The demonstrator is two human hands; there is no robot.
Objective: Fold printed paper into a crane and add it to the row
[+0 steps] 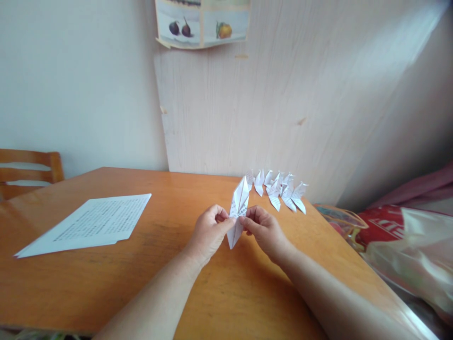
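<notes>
A long, pointed piece of folded paper (239, 200), white with printed text, is held up over the table between both my hands. My left hand (212, 231) pinches its left edge near the middle, thumb on the near face. From the right, my right hand (264, 230) grips the opposite edge in the same way, the two thumb tips almost meeting. One tip of the paper points up and away, the other down toward me. Just behind it, several folded paper cranes (274, 194) made of printed paper stand grouped at the table's far right.
A stack of printed sheets (99, 222) lies on the left of the wooden table (148, 278). A pale wall panel (212, 113) with a fruit poster (203, 23) rises behind. Right of the table edge are plastic bags (417, 245); a wooden chair (28, 170) stands far left.
</notes>
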